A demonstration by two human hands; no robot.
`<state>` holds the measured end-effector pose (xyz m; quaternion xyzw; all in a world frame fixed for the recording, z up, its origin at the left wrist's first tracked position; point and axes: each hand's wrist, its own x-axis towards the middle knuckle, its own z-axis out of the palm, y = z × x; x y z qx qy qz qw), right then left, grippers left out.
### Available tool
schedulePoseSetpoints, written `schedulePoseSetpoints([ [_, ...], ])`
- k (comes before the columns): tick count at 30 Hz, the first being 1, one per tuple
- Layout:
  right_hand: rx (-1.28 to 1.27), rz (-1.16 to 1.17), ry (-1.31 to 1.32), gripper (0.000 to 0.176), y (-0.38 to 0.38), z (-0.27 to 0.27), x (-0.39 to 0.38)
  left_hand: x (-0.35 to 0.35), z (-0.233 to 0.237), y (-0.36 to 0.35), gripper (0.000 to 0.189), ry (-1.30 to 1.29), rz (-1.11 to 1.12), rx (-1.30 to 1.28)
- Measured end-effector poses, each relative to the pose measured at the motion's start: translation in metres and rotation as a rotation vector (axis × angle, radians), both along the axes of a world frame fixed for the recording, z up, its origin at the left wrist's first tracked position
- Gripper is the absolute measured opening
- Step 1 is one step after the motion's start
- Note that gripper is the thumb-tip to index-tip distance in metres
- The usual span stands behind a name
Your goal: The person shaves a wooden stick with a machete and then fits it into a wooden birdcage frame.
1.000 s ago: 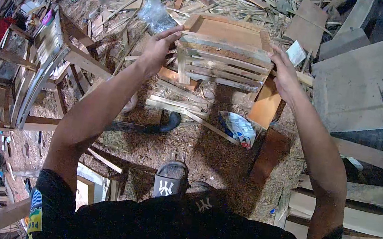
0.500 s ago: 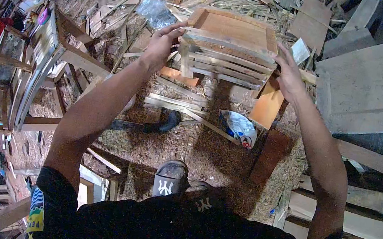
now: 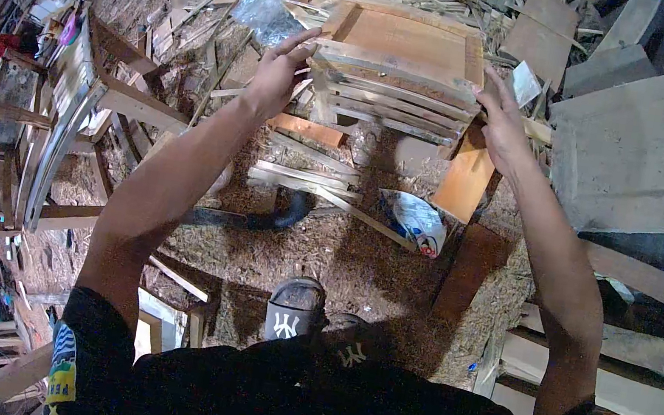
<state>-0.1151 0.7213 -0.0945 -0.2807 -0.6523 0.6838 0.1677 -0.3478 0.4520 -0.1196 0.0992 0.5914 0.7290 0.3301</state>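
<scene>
At the upper middle is a stack of framed wooden panels (image 3: 400, 42), the top one with a raised border and a curved front edge. My left hand (image 3: 281, 71) is at the stack's left end, its fingers closed on the top panel's corner. On the right end, my right hand (image 3: 502, 117) grips the opposite corner of the same panel. Several more panels lie beneath the top one, their front edges showing. An orange-brown board (image 3: 465, 176) sits below my right hand.
Wooden chair frames (image 3: 69, 125) stand at the left. A large grey board (image 3: 637, 150) leans at the right, above stacked planks (image 3: 598, 380). A plastic packet (image 3: 414, 221), thin sticks (image 3: 302, 179) and wood shavings cover the floor. Clear plastic (image 3: 266, 13) lies beyond my left hand.
The top panel has tilted slightly, so more of its face shows. Both hands keep their places at its ends, with only small shifts.
</scene>
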Motion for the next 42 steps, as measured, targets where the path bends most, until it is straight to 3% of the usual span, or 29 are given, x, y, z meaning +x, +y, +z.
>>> schedulePoseSetpoints([
  [17,0.114,0.066,-0.004,0.066,-0.005,-0.016,0.006,0.008,0.005,-0.025,0.044,-0.083,-0.057,-0.076],
  [22,0.085,0.173,0.006,0.064,-0.007,-0.013,0.015,0.008,0.006,-0.036,0.048,-0.002,-0.226,-0.120],
  [26,0.105,0.156,-0.074,0.064,-0.013,-0.007,0.023,0.016,0.010,-0.040,0.049,0.017,-0.228,-0.113],
  [42,0.244,0.191,0.038,0.065,-0.014,-0.026,0.031,0.030,0.004,-0.049,0.051,-0.012,-0.153,-0.074],
])
